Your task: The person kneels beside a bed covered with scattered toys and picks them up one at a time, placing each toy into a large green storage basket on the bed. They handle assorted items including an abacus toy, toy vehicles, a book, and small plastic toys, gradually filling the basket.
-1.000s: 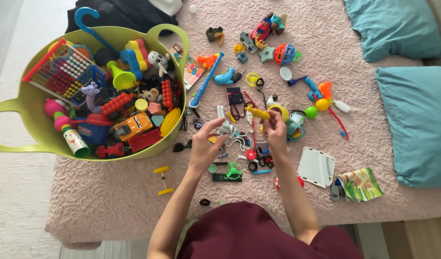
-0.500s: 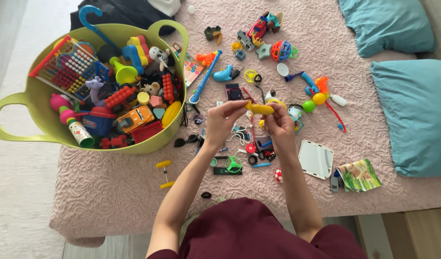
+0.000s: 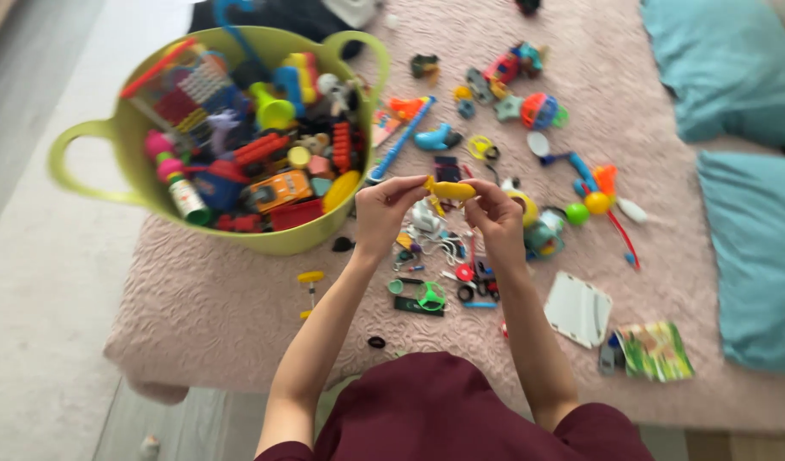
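Both my hands hold one small yellow toy (image 3: 451, 189) above the pink bedspread (image 3: 222, 316). My left hand (image 3: 382, 213) pinches its left end, and my right hand (image 3: 495, 218) grips its right end. Beneath my hands lies a scatter of small toys: a green propeller toy (image 3: 429, 296), a white corded piece (image 3: 427, 222) and small rings. The lime-green tub (image 3: 93, 137), full of several bright toys, stands just left of my left hand. The picture is blurred.
More toys lie at the back: a blue flute (image 3: 399, 143), a blue dolphin (image 3: 437, 137), a toy vehicle (image 3: 503, 67) and a cage ball (image 3: 538, 111). A white square tray (image 3: 579, 307) and a green booklet (image 3: 657, 350) lie on the right. Teal pillows (image 3: 751, 248) line the right edge.
My left hand left the white toy and joined my right hand on the yellow toy. Both hands rose slightly. The view swung so the tub and bed shifted to the right.
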